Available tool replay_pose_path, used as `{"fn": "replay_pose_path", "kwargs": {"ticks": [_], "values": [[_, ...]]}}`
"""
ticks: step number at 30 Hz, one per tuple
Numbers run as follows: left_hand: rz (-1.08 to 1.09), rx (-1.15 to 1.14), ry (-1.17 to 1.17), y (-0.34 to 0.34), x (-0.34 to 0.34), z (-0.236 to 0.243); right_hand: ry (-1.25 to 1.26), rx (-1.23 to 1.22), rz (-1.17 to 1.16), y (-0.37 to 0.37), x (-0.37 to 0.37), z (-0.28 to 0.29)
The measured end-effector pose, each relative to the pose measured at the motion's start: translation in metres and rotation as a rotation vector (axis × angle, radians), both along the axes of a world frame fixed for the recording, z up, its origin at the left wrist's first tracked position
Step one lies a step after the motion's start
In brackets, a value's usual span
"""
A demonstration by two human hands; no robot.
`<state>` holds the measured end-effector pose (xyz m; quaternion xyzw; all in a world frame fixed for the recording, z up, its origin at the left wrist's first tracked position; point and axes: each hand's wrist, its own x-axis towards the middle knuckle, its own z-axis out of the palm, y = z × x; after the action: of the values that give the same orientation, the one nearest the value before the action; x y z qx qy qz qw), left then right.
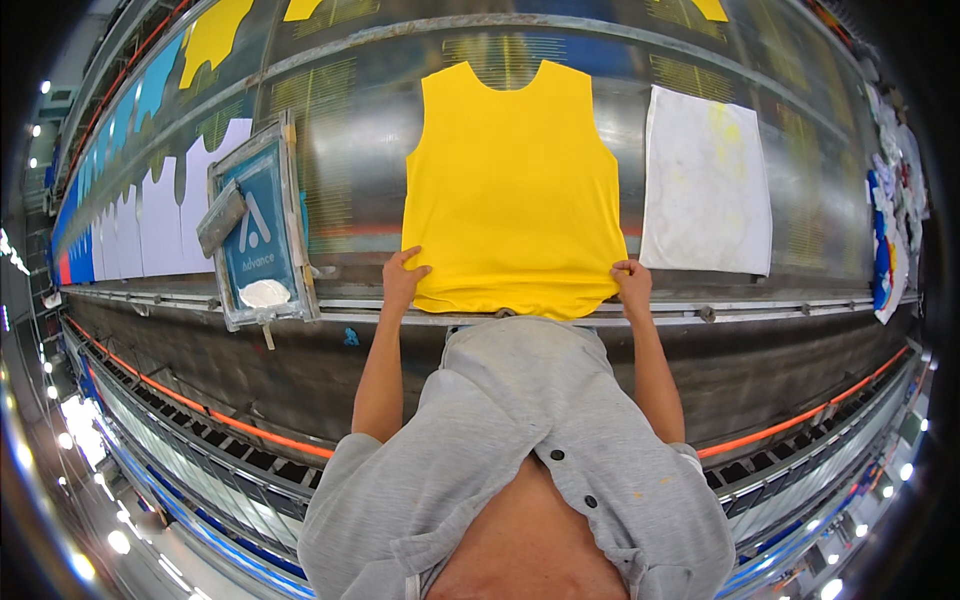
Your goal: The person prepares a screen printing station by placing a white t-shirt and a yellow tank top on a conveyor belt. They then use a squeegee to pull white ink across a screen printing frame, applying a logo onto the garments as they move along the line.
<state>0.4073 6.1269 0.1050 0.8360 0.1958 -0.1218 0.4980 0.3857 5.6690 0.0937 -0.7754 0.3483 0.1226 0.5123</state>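
Observation:
A yellow shirt panel (512,190), cut with a scooped neck and armholes, lies spread on the shiny table before me. Its lower edge is rumpled and sags toward my body. At its lower left corner my left hand (402,280) pinches the cloth between thumb and fingers. My right hand (632,284) grips the opposite corner the same way. To the left rests a screen-printing frame (285,215) with teal mesh and a blob of white ink (264,293) near its lower end. A grey squeegee (221,218) leans across the frame's left side.
Right of the panel lies a white cloth (706,185) with yellow stains. White cut panels (160,215) line the table's left, with blue and yellow pieces (213,40) farther back. A metal rail (760,312) edges the near side. Mixed fabrics (888,230) pile at the far right.

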Motion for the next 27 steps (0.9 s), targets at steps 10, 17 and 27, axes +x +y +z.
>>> {"fn": "replay_pose_path", "kwargs": {"ticks": [10, 17, 27], "values": [[-0.156, 0.585, -0.288, -0.011, -0.016, -0.002, -0.045, -0.772, 0.308, 0.014, -0.005, 0.006], [-0.684, 0.531, -0.151, -0.051, -0.038, 0.002, -0.195, -0.508, 0.832, 0.046, -0.001, 0.023], [-0.475, 0.209, 0.203, -0.028, 0.014, 0.005, 0.14, -0.66, 0.468, 0.032, 0.04, 0.044]]}}
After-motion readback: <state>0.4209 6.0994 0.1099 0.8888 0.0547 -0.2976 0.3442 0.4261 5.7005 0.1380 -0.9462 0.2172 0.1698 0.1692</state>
